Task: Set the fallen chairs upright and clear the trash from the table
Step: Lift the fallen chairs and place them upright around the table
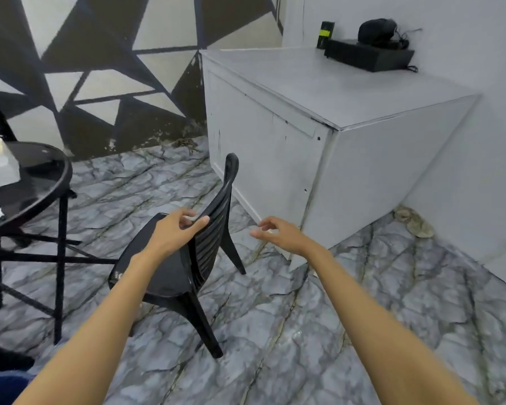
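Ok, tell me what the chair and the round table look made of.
Chair: looks like moulded black plastic, glossy, one-piece slatted back and tapered legs. Round table: glossy black top reflecting light, possibly glass; thin matte black legs and crossbars look like metal.

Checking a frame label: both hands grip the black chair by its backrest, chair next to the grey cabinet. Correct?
No. Only the left hand grips the black chair by its backrest. The right hand is open and apart from the chair, as the head view shows. The chair is next to the grey cabinet.
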